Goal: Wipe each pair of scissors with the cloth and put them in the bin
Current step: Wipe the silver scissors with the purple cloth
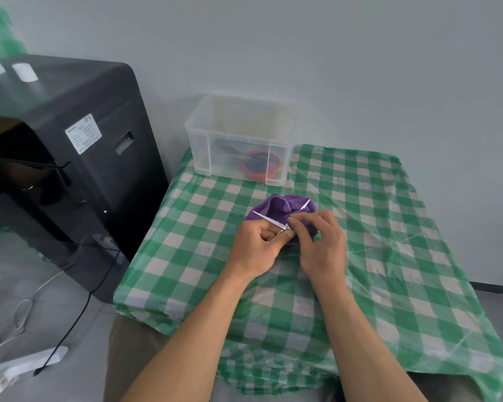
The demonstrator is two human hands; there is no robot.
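Observation:
A pair of silver scissors (269, 219) lies open over a purple cloth (279, 207) in the middle of the table. My left hand (259, 245) grips the scissors by the handle end, near the pivot. One blade points up and left; the other blade tip (305, 205) sticks out of the cloth folds on the right. My right hand (321, 239) pinches the cloth around that second blade. A clear plastic bin (204, 140) stands at the table's back left, with an orange-handled pair of scissors (256, 165) and other items inside.
The table wears a green and white checked cover (389, 256) under clear plastic. A black machine (70, 140) stands to the left of the table, with cables (79, 314) and a white power strip (21, 369) on the floor.

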